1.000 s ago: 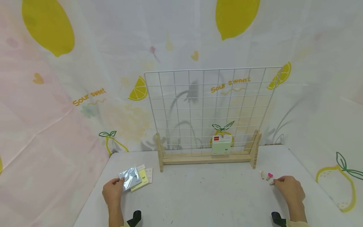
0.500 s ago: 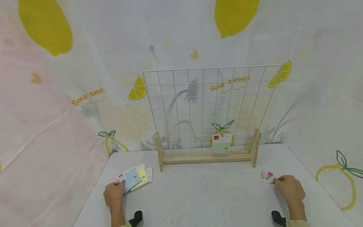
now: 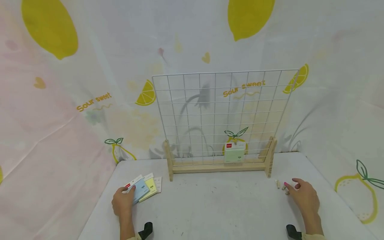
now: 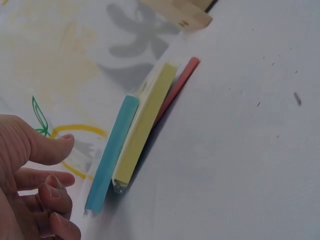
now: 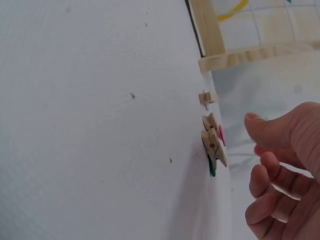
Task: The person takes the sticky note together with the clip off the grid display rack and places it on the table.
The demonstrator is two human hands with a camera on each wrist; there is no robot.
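My left hand (image 3: 122, 202) is beside a blue sticky-note pad (image 3: 141, 189) at the table's left. In the left wrist view, its thumb and fingers stand apart, close to the pad's near edge and gripping nothing. A yellow pad (image 4: 147, 125) lies partly under the blue one, and a red-edged pad (image 4: 177, 90) lies beyond it. My right hand (image 3: 305, 197) hovers over small wooden clothespins at the right, thumb and fingers apart and holding nothing. The right wrist view shows one clothespin (image 5: 207, 98) alone and two close together, the nearer clothespin (image 5: 212, 145) with a green part, the other with a pink heart.
A white wire grid (image 3: 214, 101) in a wooden stand (image 3: 219, 169) rises at the back of the table (image 3: 216, 206). A pale green pad (image 3: 235, 155) is at the grid's lower right. A lemon-print cloth (image 3: 129, 40) hangs behind.
My left hand has let go of the blue pad, which has turned slightly. My right hand has released the nearest clothespin, and its thumb and index finger have spread and risen.
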